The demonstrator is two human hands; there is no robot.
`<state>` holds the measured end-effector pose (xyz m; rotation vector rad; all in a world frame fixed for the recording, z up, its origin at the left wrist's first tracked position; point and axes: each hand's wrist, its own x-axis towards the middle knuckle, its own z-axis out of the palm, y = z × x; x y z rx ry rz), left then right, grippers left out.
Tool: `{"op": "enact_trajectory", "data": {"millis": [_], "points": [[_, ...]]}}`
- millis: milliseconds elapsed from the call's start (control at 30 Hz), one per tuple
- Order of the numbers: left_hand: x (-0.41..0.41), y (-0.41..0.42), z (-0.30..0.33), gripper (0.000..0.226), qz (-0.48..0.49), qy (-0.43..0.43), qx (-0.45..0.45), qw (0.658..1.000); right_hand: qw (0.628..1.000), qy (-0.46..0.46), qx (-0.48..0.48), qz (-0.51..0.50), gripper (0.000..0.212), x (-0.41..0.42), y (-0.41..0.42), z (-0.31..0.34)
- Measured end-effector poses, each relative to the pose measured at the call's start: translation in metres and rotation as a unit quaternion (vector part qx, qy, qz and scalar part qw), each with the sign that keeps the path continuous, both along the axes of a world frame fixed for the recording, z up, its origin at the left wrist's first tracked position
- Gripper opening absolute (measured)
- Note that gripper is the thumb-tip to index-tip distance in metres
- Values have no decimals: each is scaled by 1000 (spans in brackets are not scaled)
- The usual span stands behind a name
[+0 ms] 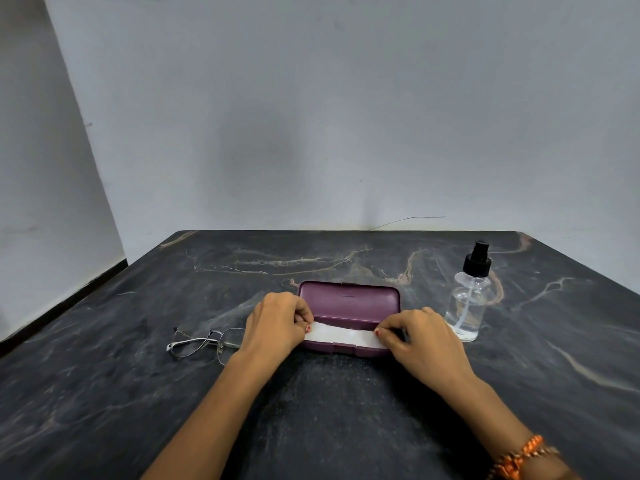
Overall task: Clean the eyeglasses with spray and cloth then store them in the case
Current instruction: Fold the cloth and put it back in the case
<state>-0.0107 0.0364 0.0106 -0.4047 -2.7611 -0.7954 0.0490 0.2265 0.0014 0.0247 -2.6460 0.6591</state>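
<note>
A purple eyeglass case (349, 301) lies open in the middle of the dark table, its lid tipped back. A white cloth (341, 335) stretches across its lower half. My left hand (277, 322) pinches the cloth's left end and my right hand (419, 336) pinches its right end. Thin metal-framed eyeglasses (204, 341) rest on the table just left of my left hand, partly hidden by it. A clear spray bottle (469, 306) with a black pump top stands upright to the right of the case.
The dark marble-patterned table (311, 410) reaches back to a pale wall (311, 116). Its left edge runs diagonally beside a side wall. An orange beaded bracelet (519, 459) is on my right wrist.
</note>
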Motion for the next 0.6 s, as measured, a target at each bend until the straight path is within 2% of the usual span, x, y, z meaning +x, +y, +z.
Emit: {"op": "enact_trajectory", "data": {"millis": [233,433,600], "points": [[1,-1,0,13,-6,30,-22,999,1000,9,-8,-7,27,4,-2,3],[0,-2,-2,9,-14,57,-10,998,999,30,-22,1,24,4,-4,4],[-2,-3,-2,14,-1,85,5,996,998,48,-27,23,23,3,-7,3]]}}
